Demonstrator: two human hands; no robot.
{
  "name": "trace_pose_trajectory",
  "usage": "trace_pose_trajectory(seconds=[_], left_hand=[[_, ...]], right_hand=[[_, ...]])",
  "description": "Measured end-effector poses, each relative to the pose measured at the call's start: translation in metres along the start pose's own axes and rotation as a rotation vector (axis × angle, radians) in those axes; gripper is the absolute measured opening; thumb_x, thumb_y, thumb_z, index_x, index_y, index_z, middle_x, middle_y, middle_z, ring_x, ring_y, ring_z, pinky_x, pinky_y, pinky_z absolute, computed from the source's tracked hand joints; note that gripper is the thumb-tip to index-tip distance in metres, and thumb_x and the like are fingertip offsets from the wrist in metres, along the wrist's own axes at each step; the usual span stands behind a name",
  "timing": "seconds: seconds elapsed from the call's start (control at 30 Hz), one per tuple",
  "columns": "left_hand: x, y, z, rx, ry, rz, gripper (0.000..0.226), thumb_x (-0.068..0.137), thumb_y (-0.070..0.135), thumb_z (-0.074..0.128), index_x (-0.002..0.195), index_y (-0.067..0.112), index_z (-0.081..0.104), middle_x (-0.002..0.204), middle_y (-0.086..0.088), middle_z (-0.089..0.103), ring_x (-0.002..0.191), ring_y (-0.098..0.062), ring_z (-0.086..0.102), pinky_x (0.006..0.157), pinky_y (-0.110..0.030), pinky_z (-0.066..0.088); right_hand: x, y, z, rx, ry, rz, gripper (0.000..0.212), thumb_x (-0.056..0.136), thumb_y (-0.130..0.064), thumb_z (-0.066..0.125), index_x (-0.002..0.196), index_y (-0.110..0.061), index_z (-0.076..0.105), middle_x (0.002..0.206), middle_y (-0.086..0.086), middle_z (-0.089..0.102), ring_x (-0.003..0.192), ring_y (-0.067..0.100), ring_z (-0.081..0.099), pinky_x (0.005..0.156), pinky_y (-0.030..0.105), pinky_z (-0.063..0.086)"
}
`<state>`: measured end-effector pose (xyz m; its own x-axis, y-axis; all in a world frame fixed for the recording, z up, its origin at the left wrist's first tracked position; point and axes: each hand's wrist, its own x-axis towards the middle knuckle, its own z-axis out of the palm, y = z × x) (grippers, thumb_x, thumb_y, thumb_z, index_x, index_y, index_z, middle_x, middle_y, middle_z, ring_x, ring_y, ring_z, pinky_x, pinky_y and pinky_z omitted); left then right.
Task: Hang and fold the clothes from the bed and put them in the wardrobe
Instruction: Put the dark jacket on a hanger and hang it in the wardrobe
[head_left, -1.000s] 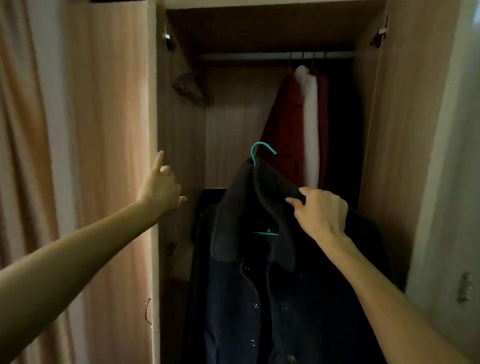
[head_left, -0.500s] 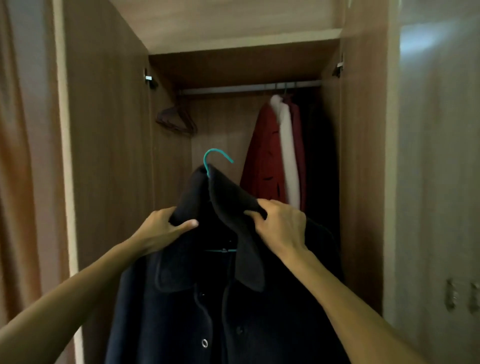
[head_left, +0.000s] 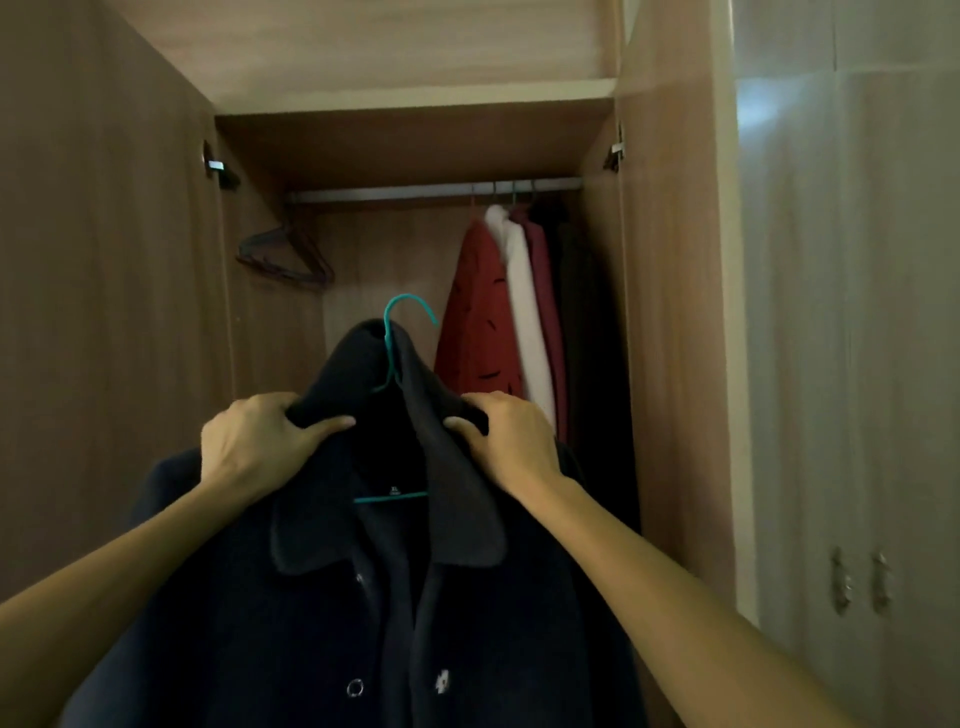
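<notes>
With the coat (head_left: 363, 597) filling the lower centre of the frame, I've got both hands on its shoulders: left hand (head_left: 254, 441) clamped on the left shoulder by the collar, right hand (head_left: 511, 441) clamped on the right. The coat sits on a teal hanger (head_left: 397, 353), hook poking up at mid-frame, free of anything.

Step in hand, as I read it: hanging this coat. It's held up in front of the open wardrobe (head_left: 670, 312), hook well below the rail (head_left: 395, 193).

Beyond it, upper centre: rail runs across, bare in the middle. Spare hangers (head_left: 285, 254) bunch at its left end, red, white and dark clothes (head_left: 519, 312) at the right.

Next move needs a lift and reach in, hook over the bare stretch of rail. Likely needs one hand shifted to the hook to steer it.
</notes>
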<state>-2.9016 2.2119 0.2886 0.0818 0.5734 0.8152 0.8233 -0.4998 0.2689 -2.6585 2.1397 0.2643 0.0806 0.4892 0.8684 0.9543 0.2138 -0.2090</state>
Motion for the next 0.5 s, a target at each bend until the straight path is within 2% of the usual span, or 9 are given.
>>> trace_pose_trajectory(seconds=[0.1,0.2,0.3,0.5], left_hand=[[0.014,0.003,0.009,0.058,-0.014,-0.031,0.053,0.069,0.078,0.055,0.082,0.029,0.071,0.068,0.006,0.064,0.063,-0.019,0.059,0.057,-0.029,0.044],[0.037,0.012,0.012,0.100,0.008,-0.033,0.054,0.069,0.078,0.054,0.081,0.027,0.068,0.070,0.005,0.065,0.066,-0.020,0.061,0.055,-0.028,0.042],[0.065,0.022,0.010,0.121,0.026,-0.058,0.052,0.071,0.075,0.056,0.079,0.024,0.065,0.069,0.004,0.062,0.062,-0.019,0.056,0.052,-0.028,0.039],[0.122,0.020,0.014,0.155,0.041,-0.160,0.051,0.074,0.069,0.061,0.081,0.018,0.060,0.070,0.000,0.060,0.063,-0.021,0.056,0.054,-0.029,0.041]], right_hand=[[0.010,-0.001,0.010,0.003,0.013,-0.060,0.032,0.092,-0.035,0.058,0.116,-0.016,0.066,0.107,0.005,0.068,0.096,0.026,0.062,0.084,0.038,0.048],[0.028,-0.004,0.020,-0.020,0.015,-0.063,0.030,0.093,-0.031,0.055,0.117,-0.016,0.066,0.110,0.003,0.068,0.099,0.025,0.062,0.088,0.040,0.047],[0.045,-0.003,0.024,-0.030,0.041,-0.065,0.029,0.095,-0.029,0.052,0.119,-0.019,0.065,0.113,0.000,0.068,0.100,0.022,0.062,0.089,0.038,0.047],[0.082,0.010,0.038,-0.044,0.049,-0.090,0.032,0.097,-0.030,0.049,0.123,-0.019,0.062,0.120,-0.002,0.065,0.108,0.017,0.060,0.093,0.030,0.044]])
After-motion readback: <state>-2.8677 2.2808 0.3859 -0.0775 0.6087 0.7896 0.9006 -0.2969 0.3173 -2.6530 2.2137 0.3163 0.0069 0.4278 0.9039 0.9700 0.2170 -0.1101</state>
